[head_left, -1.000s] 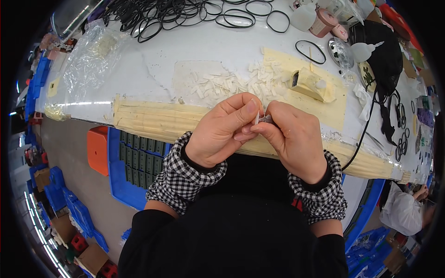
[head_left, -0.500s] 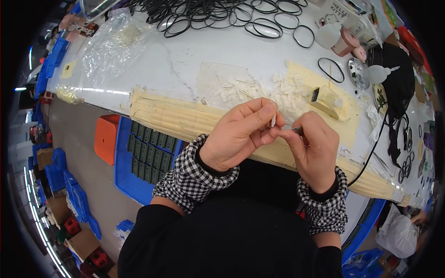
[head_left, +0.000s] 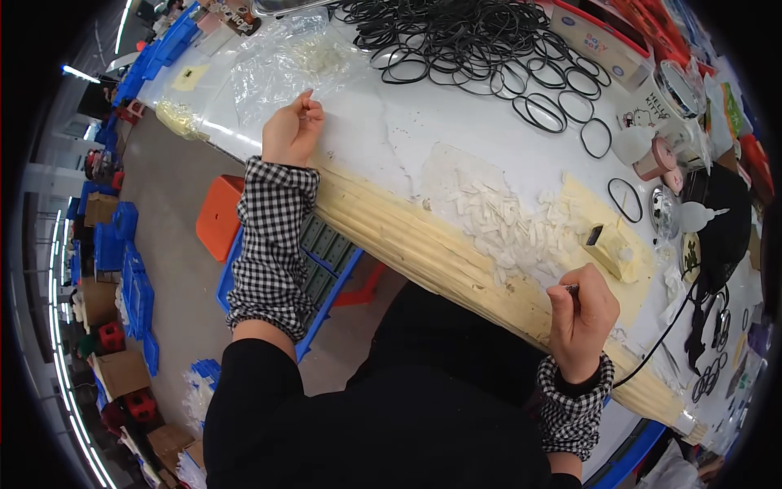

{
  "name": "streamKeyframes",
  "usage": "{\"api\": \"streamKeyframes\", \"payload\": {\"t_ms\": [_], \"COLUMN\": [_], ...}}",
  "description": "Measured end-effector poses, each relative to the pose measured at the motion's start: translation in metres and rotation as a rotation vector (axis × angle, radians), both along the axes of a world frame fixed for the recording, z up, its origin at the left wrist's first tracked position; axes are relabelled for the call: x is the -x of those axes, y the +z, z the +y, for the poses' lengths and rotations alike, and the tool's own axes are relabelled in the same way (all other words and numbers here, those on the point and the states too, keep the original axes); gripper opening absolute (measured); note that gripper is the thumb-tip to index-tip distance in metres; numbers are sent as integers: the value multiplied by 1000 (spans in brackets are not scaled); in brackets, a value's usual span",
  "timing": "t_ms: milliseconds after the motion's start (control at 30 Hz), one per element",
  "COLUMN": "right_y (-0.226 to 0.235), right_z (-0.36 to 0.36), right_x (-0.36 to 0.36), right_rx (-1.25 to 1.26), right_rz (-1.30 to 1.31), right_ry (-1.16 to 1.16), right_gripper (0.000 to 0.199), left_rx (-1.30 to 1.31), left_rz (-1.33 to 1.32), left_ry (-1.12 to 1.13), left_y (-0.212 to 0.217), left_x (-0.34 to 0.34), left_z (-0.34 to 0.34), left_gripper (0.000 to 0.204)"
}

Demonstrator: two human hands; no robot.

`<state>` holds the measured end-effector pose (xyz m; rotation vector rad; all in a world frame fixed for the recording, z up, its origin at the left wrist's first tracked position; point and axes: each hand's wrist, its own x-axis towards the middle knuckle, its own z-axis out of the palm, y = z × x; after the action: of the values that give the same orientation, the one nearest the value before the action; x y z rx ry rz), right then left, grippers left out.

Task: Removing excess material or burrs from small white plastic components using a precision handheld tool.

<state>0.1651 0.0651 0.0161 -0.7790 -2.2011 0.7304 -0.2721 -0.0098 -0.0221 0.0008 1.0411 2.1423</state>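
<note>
My left hand (head_left: 292,130) is stretched out to the far left of the white table (head_left: 391,138), by the edge of a clear plastic bag (head_left: 281,61). Its fingers are curled together and nothing shows between them. My right hand (head_left: 582,314) rests at the table's near edge, closed around a small dark metal piece (head_left: 573,289) that sticks out above the thumb. A heap of small white plastic pieces (head_left: 505,220) lies between the hands, nearer the right one. A cream block (head_left: 611,248) sits just beyond the right hand.
Many black rubber rings (head_left: 472,41) are spread over the far side. Cups, boxes and a black cable (head_left: 676,318) crowd the right end. The table's near edge is wrapped in yellowish tape (head_left: 423,236). Blue crates (head_left: 326,253) and an orange bin (head_left: 218,216) stand on the floor below.
The hands were together at the near edge, working one small piece. Now they are apart: the left has swung far left to the plastic bag and the right stays near the white pieces.
</note>
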Motion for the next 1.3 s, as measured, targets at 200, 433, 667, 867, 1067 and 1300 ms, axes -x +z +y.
{"api": "streamKeyframes", "payload": {"t_ms": [200,433,667,867,1067,1300], "right_y": [-1,0,-7,-10,-10,-7], "right_z": [-1,3,3,4,3,5], "right_x": [-3,-1,1,4,1,1], "right_rx": [25,37,35,-10,5,-93], "right_rz": [-9,-16,1,-15,56,60], "right_ry": [10,-78,-75,-90,-105,-50], "right_gripper": [38,33,32,31,30,30], "left_rx": [915,806,804,231,344,362], "left_rz": [1496,2144,1771,1211,950,885], "left_ry": [32,29,-424,-1578,-1495,-1874], "left_y": [13,6,95,95,-73,-74], "left_x": [76,110,-13,-123,-256,-262], "left_z": [41,76,-23,-86,-114,-76], "left_gripper": [32,14,25,14,19,19]}}
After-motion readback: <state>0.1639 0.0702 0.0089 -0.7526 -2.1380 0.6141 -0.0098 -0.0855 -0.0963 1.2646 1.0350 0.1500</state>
